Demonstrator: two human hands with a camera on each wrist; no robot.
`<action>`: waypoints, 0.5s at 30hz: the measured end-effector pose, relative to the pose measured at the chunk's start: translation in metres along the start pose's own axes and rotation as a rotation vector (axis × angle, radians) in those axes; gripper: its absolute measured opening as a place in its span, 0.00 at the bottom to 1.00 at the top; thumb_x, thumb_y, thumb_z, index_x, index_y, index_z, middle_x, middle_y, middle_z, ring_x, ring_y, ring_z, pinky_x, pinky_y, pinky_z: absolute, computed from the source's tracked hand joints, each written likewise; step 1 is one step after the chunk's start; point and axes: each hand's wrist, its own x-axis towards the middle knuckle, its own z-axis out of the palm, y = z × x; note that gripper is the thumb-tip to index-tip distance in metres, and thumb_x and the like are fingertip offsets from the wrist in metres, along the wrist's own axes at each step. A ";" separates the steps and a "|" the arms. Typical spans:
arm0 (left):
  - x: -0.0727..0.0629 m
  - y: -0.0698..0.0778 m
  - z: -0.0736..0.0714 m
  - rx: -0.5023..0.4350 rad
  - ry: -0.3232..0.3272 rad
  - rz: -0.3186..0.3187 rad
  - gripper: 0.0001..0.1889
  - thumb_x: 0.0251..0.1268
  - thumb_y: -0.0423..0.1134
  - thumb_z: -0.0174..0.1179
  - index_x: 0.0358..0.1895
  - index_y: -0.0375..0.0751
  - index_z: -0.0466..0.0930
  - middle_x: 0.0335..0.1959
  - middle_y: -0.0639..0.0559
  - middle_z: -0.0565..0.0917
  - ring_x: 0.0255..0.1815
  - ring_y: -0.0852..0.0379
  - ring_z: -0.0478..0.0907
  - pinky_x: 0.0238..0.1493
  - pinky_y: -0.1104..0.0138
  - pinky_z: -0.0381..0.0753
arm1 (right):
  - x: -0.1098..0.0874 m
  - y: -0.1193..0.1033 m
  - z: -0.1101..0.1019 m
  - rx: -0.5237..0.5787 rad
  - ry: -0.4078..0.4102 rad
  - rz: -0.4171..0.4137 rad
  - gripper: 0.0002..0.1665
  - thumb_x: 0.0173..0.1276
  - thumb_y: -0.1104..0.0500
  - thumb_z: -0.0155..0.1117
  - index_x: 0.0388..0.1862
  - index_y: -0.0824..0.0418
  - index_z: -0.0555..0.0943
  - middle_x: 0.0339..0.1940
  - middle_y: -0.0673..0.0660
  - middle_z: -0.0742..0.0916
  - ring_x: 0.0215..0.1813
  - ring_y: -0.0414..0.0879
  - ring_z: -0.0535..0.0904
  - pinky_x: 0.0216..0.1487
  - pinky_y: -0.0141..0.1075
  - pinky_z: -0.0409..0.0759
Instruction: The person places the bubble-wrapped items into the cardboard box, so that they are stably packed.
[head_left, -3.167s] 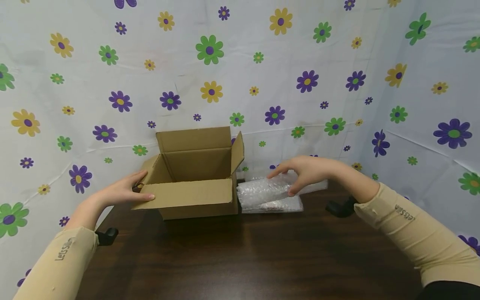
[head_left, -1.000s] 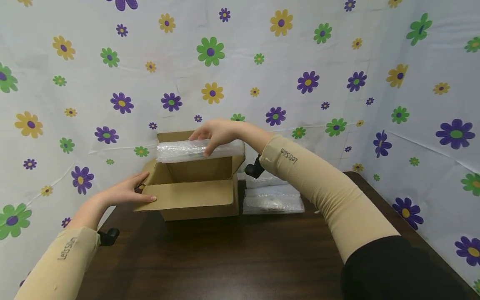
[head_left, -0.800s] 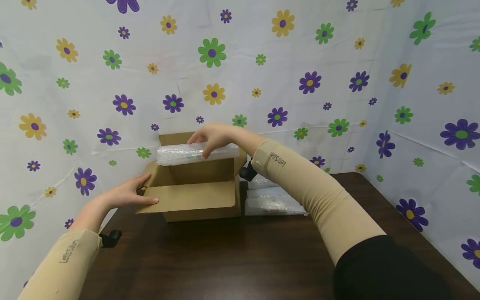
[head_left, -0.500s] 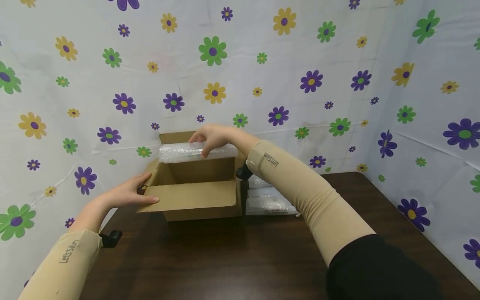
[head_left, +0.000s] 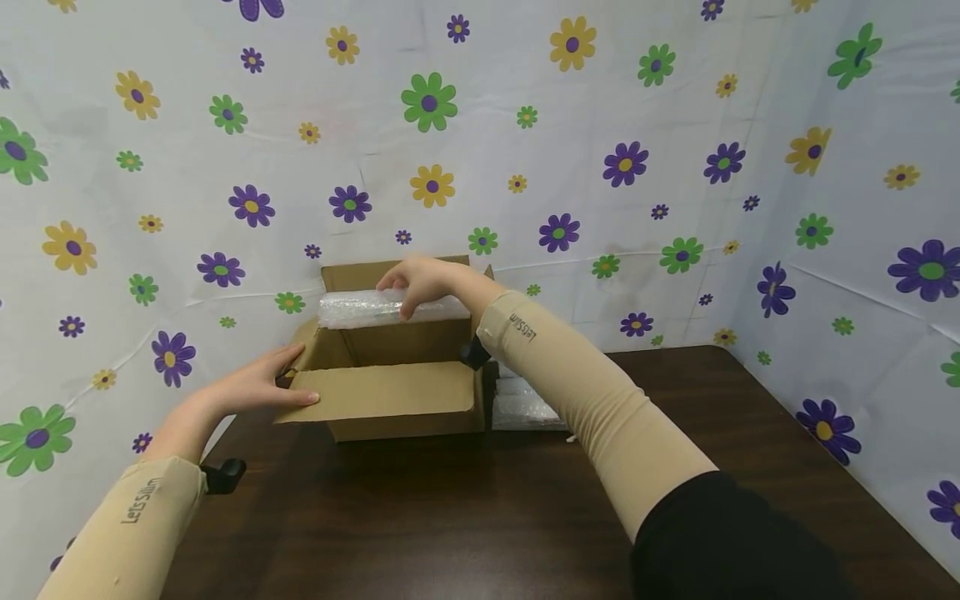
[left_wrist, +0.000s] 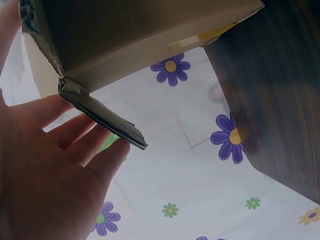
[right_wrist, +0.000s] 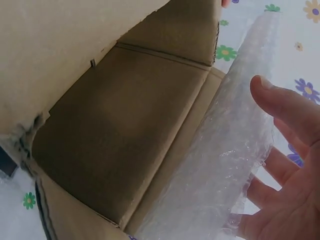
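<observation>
An open cardboard box point(head_left: 397, 392) stands on the dark table with its flaps spread outward. At its front left corner my left hand point(head_left: 251, 385) holds the flaps, thumb on the front one; in the left wrist view the fingers lie along a side flap point(left_wrist: 107, 117). Over the back of the box, my right hand point(head_left: 427, 279) grips a flat bubble-wrapped packet point(head_left: 351, 308) between thumb and fingers. The right wrist view shows the packet point(right_wrist: 215, 150) slanting along the back flap, beside the bare inside of the box point(right_wrist: 120, 125).
More bubble-wrapped packets point(head_left: 523, 408) lie on the table right of the box, partly hidden by my right forearm. A flowered cloth wall point(head_left: 517, 150) rises close behind the box. The brown table top point(head_left: 420, 517) stretches in front of it.
My right hand has gone from the packets on the right to above the box, carrying one packet left. Over the last second it has barely moved. My left hand has stayed on the flaps.
</observation>
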 end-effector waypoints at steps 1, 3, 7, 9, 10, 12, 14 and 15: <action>0.000 0.000 0.000 -0.001 0.001 0.001 0.54 0.56 0.51 0.68 0.73 0.22 0.45 0.71 0.20 0.49 0.71 0.23 0.44 0.64 0.32 0.49 | 0.001 0.000 0.001 -0.003 0.003 0.002 0.37 0.59 0.63 0.72 0.68 0.52 0.73 0.68 0.58 0.75 0.69 0.50 0.68 0.62 0.40 0.73; -0.001 0.000 0.001 -0.004 0.003 0.004 0.54 0.56 0.50 0.69 0.73 0.22 0.45 0.71 0.20 0.49 0.71 0.22 0.44 0.64 0.32 0.48 | 0.003 0.002 0.004 -0.011 0.007 0.012 0.36 0.60 0.63 0.71 0.68 0.52 0.74 0.68 0.58 0.75 0.68 0.50 0.68 0.62 0.40 0.72; -0.002 0.000 0.002 -0.009 0.007 0.006 0.54 0.56 0.50 0.69 0.73 0.22 0.45 0.71 0.20 0.49 0.71 0.22 0.44 0.64 0.32 0.49 | 0.006 0.005 0.008 -0.033 0.000 0.037 0.36 0.60 0.64 0.71 0.68 0.51 0.73 0.68 0.57 0.75 0.69 0.50 0.68 0.63 0.40 0.72; -0.002 -0.001 0.002 -0.008 0.009 0.005 0.54 0.56 0.50 0.69 0.73 0.22 0.45 0.71 0.20 0.48 0.71 0.22 0.44 0.64 0.32 0.48 | 0.007 0.006 0.010 -0.043 -0.003 0.045 0.37 0.60 0.64 0.71 0.69 0.51 0.73 0.68 0.57 0.74 0.69 0.49 0.68 0.63 0.40 0.71; -0.002 -0.001 0.002 -0.009 0.009 0.004 0.54 0.56 0.50 0.69 0.73 0.22 0.45 0.71 0.20 0.48 0.71 0.22 0.43 0.64 0.32 0.48 | 0.008 0.007 0.011 -0.046 -0.003 0.047 0.37 0.60 0.64 0.71 0.69 0.50 0.73 0.69 0.56 0.74 0.69 0.49 0.68 0.63 0.40 0.71; -0.001 -0.002 0.002 -0.010 0.009 0.004 0.54 0.56 0.51 0.69 0.73 0.22 0.45 0.71 0.20 0.48 0.71 0.22 0.43 0.64 0.32 0.48 | 0.009 0.008 0.012 -0.055 0.005 0.046 0.37 0.59 0.64 0.71 0.69 0.51 0.73 0.69 0.57 0.74 0.69 0.49 0.68 0.64 0.41 0.71; -0.001 -0.003 0.002 -0.012 0.010 0.004 0.54 0.56 0.51 0.69 0.73 0.21 0.45 0.71 0.20 0.48 0.71 0.22 0.42 0.64 0.32 0.47 | 0.010 0.009 0.014 -0.057 0.014 0.046 0.37 0.59 0.64 0.71 0.69 0.51 0.73 0.69 0.57 0.74 0.69 0.49 0.68 0.64 0.41 0.71; -0.001 -0.003 0.002 -0.012 0.012 0.004 0.54 0.56 0.50 0.69 0.73 0.21 0.45 0.71 0.20 0.47 0.71 0.22 0.42 0.64 0.32 0.47 | 0.010 0.009 0.014 -0.059 0.019 0.046 0.37 0.59 0.64 0.71 0.69 0.51 0.73 0.69 0.57 0.74 0.69 0.49 0.68 0.64 0.41 0.71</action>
